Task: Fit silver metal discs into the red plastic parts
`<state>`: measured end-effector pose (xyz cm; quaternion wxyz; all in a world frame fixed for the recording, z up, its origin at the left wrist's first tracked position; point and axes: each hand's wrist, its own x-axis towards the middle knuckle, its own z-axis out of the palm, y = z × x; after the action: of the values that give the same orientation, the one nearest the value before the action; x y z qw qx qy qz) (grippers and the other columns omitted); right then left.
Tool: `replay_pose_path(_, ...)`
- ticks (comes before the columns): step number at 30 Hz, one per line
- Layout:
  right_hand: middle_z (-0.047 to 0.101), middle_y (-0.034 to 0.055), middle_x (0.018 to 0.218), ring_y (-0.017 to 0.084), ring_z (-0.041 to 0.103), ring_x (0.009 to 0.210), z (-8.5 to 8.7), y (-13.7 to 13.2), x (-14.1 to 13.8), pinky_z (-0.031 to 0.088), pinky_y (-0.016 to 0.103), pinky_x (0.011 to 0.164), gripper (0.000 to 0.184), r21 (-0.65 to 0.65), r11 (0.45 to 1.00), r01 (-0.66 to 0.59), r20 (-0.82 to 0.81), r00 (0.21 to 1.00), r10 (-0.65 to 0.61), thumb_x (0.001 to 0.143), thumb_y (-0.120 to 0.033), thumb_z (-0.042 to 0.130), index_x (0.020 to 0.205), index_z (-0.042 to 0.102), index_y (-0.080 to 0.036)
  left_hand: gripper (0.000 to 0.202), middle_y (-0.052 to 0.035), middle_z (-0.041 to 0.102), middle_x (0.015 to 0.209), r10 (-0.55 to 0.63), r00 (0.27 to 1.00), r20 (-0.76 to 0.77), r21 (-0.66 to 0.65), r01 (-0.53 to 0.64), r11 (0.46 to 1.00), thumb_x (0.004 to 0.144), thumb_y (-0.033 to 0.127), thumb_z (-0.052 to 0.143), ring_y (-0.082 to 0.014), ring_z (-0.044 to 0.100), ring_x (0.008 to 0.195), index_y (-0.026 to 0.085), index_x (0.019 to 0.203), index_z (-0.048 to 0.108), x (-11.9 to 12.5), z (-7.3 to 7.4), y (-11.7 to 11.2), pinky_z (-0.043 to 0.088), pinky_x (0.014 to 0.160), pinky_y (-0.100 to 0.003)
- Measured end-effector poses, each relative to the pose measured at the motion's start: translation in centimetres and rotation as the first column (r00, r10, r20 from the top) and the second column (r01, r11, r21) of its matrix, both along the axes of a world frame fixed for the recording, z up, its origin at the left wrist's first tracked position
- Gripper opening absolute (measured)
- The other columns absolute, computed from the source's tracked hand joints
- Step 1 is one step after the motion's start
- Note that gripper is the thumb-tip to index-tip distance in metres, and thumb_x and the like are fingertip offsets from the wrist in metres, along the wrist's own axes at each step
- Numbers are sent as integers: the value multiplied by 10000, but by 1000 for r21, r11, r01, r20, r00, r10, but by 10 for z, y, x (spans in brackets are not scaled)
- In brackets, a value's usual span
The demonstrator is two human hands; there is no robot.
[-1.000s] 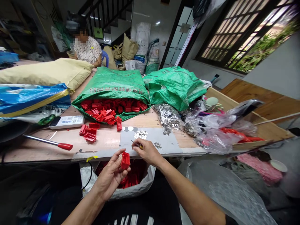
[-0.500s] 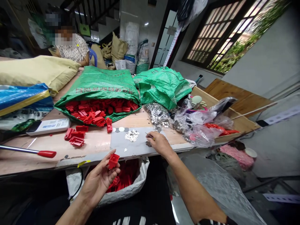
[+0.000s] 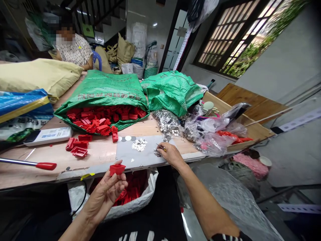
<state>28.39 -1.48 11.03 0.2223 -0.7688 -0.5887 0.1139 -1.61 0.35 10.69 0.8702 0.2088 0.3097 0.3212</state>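
My left hand (image 3: 106,194) holds a small red plastic housing (image 3: 117,169) between thumb and fingertips, just below the table's front edge. My right hand (image 3: 170,155) is closed on a thin tool with a yellow handle (image 3: 162,147), its tip at a small cluster of shiny metal pieces (image 3: 157,154) on a grey sheet (image 3: 130,155). A bigger heap of the metal pieces (image 3: 139,144) lies on the same sheet. Under my left hand a white bag (image 3: 140,201) holds more red housings.
A green sack (image 3: 107,92) spills red housings (image 3: 100,120) onto the table, with a few loose ones (image 3: 77,147) nearby. A remote control (image 3: 47,135), a red-handled tool (image 3: 37,164), clear bags of metal parts (image 3: 170,122) and another green sack (image 3: 173,90) surround it. Another person (image 3: 74,50) sits at the far end.
My right hand moved away from the red housing to the metal pieces on the grey sheet. My left hand turned the housing and stayed near the table edge.
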Motion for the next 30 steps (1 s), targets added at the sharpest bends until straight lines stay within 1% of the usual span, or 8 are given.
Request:
replay_pose_path(4, 670, 1, 834, 156, 604, 783, 8, -4, -8, 410, 260, 721, 122, 83, 996, 23, -128, 992, -12, 848, -271, 524, 900, 622, -219, 458, -68, 665, 871, 32, 999, -11, 58, -31, 998, 809, 331, 650, -166, 658, 732, 210, 1242, 564, 1, -5, 1, 538, 605, -236)
replay_pose_path(8, 656, 1, 820, 143, 583, 764, 17, -7, -32, 415, 252, 720, 149, 132, 989, -70, -275, 956, 104, 847, -306, 531, 882, 625, -196, 446, -81, 693, 888, 77, 988, -136, 185, -51, 982, 725, 258, 739, -151, 639, 728, 157, 1148, 641, 6, -7, 6, 500, 618, -222)
replay_pose_path(12, 656, -2, 808, 127, 573, 748, 22, -8, -65, 418, 230, 696, 160, 141, 978, -152, -400, 895, 196, 845, -312, 548, 880, 633, -181, 624, -51, 709, 768, 66, 957, -283, 294, 21, 956, 638, 227, 806, -114, 619, 624, 160, 1220, 594, 9, -6, 12, 493, 650, -210)
replay_pose_path(15, 667, -5, 821, 119, 578, 743, 23, -8, -85, 420, 219, 691, 113, 153, 970, -189, -435, 868, 237, 838, -274, 570, 883, 627, -186, 703, -50, 714, 819, 81, 953, -291, 269, 0, 963, 620, 263, 819, -142, 665, 674, 201, 1260, 534, 11, -6, 11, 504, 634, -211)
replay_pose_path(20, 669, -11, 818, 120, 593, 750, 25, -8, -103, 423, 217, 708, 47, 173, 961, -218, -400, 875, 271, 835, -230, 588, 860, 613, -199, 553, -63, 714, 927, 116, 936, -332, 339, 4, 941, 646, 308, 798, -181, 691, 734, 207, 1133, 558, 10, -8, 9, 544, 675, -260)
replay_pose_path(25, 686, -1, 855, 127, 617, 785, 26, -11, -111, 431, 219, 727, 71, 189, 945, -267, -383, 866, 321, 859, -218, 561, 888, 624, -202, 489, -38, 722, 907, 186, 882, -433, 495, 61, 867, 645, 233, 797, -159, 666, 814, 191, 1103, 632, 7, -3, 11, 506, 772, -205)
replay_pose_path(28, 687, 7, 858, 139, 622, 783, 26, -11, -115, 433, 233, 726, 86, 194, 943, -270, -355, 877, 324, 870, -229, 548, 910, 622, -209, 504, -24, 724, 879, 309, 849, -429, 608, 19, 794, 618, 179, 806, -160, 661, 786, 215, 1094, 643, 10, 5, 8, 494, 776, -206)
replay_pose_path(30, 681, 12, 843, 145, 618, 771, 26, -11, -117, 433, 241, 718, 89, 194, 943, -270, -326, 889, 321, 871, -241, 551, 921, 618, -212, 405, -15, 720, 881, 383, 816, -432, 670, 6, 742, 619, 164, 801, -162, 654, 796, 229, 998, 674, 11, 9, 6, 483, 803, -211)
